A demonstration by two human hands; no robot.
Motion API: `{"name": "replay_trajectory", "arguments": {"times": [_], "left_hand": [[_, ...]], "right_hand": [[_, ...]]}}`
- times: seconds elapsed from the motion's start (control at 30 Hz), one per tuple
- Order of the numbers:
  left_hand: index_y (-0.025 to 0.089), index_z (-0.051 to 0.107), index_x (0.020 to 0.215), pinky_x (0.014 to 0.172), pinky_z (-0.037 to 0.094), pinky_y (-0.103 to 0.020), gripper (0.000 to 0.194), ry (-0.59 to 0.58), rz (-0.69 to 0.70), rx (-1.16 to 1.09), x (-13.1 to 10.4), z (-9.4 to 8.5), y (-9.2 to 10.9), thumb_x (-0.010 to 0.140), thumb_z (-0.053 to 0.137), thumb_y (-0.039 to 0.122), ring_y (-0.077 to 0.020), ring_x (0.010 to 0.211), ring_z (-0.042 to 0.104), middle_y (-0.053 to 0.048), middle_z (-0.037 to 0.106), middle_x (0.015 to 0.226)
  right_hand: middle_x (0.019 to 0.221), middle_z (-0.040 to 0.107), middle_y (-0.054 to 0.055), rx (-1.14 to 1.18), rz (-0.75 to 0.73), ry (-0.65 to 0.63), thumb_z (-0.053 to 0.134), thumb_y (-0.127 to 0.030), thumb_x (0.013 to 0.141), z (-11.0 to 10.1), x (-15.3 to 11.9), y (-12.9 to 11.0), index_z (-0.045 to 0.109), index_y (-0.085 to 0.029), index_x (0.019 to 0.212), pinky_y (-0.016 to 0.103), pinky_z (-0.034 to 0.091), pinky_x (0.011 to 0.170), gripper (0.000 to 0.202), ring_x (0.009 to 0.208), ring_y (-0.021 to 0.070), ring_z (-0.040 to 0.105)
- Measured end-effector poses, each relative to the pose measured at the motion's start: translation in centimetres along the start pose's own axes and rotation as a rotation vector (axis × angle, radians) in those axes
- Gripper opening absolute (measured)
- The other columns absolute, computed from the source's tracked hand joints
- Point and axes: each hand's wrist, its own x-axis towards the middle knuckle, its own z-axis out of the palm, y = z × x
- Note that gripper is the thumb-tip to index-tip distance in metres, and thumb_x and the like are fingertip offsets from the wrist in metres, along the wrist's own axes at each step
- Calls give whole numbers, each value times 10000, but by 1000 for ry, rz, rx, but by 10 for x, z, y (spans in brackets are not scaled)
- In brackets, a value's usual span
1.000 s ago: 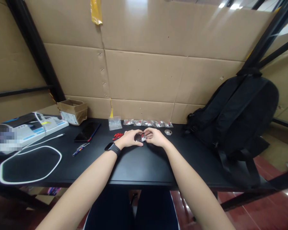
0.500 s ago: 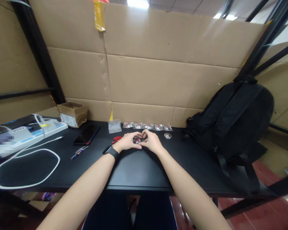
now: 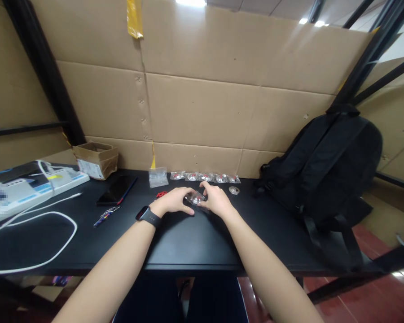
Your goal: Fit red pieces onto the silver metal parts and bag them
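A small clear packet with a silver and red item (image 3: 195, 198) lies between my hands on the black table (image 3: 195, 242). My left hand (image 3: 177, 200), with a dark watch on its wrist, curves beside the packet's left side, thumb and fingers apart. On the other side my right hand (image 3: 216, 198) has its thumb and fingers around the packet's right edge. Red pieces (image 3: 161, 194) show just behind my left hand. Behind the hands stretches a row of similar clear packets (image 3: 206, 177). A round silver item (image 3: 234, 190) rests to the right.
An empty-looking clear bag (image 3: 158, 177) lies at the back. Leftward are a phone (image 3: 117, 190), a keychain (image 3: 105, 216), a cardboard box (image 3: 97, 160), a white power strip (image 3: 37, 191) and a looped white cable (image 3: 74, 224). A black backpack (image 3: 336, 166) stands at the right.
My hands have moved apart, and my left thumb has come away from the right hand. The packet between them shows more fully. The camera view has shifted slightly.
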Motion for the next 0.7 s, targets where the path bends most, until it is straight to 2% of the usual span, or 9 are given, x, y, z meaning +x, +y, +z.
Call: {"name": "replay_trajectory", "arguments": {"times": [0.23, 0.33, 0.4, 0.5, 0.57, 0.63, 0.7], "left_hand": [[259, 635, 1230, 928, 478, -337, 735, 60, 31, 11, 2, 3, -5, 577, 882, 488, -270, 1079, 648, -55, 700, 1191], [265, 638, 1213, 943, 471, -342, 719, 72, 33, 17, 2, 0, -4, 571, 894, 463, -268, 1096, 632, -55, 689, 1199], [268, 652, 1190, 953, 464, -344, 683, 106, 45, 38, 2, -3, 0, 573, 900, 426, -269, 1111, 617, -55, 682, 1189], [257, 697, 1065, 947, 454, -328, 462, 202, 89, 64, 4, -6, 8, 640, 865, 321, -244, 1072, 615, -40, 683, 1125], [245, 714, 967, 921, 449, -316, 299, 221, 105, 68, 5, -5, 13, 687, 818, 252, -224, 1014, 622, -30, 694, 1054], [245, 725, 914, 907, 433, -323, 223, 190, 95, 88, 6, -2, 17, 703, 794, 226, -220, 978, 623, -24, 707, 998], [257, 741, 875, 930, 397, -350, 173, 159, 75, 124, 6, 2, 19, 710, 793, 241, -230, 995, 616, -18, 722, 978]], "right_hand": [[898, 684, 10, -16, 78, 99, 874, -358, 669, 13, 6, -8, 584, -334, 1124, 283, 410, 662, 540, 769, 215, 658], [884, 678, -3, 51, 68, 93, 903, -345, 615, 9, 5, 1, 629, -319, 1066, 274, 418, 662, 529, 756, 200, 642], [841, 676, -11, 187, 10, 39, 889, -316, 624, 5, 5, 11, 653, -288, 1050, 261, 428, 655, 488, 724, 176, 624], [817, 689, 9, 536, -87, -56, 750, -354, 776, 0, 7, 29, 668, -212, 1047, 258, 464, 658, 316, 693, 153, 616], [838, 703, 35, 691, -84, -31, 647, -349, 844, -3, 10, 42, 671, -174, 1030, 269, 486, 680, 257, 710, 155, 627], [846, 709, 43, 665, -60, 8, 637, -296, 822, -4, 12, 52, 689, -161, 989, 275, 485, 683, 222, 699, 151, 618], [857, 716, 39, 554, -65, -27, 677, -226, 753, -3, 11, 59, 714, -164, 956, 271, 474, 670, 215, 679, 143, 595]]}}
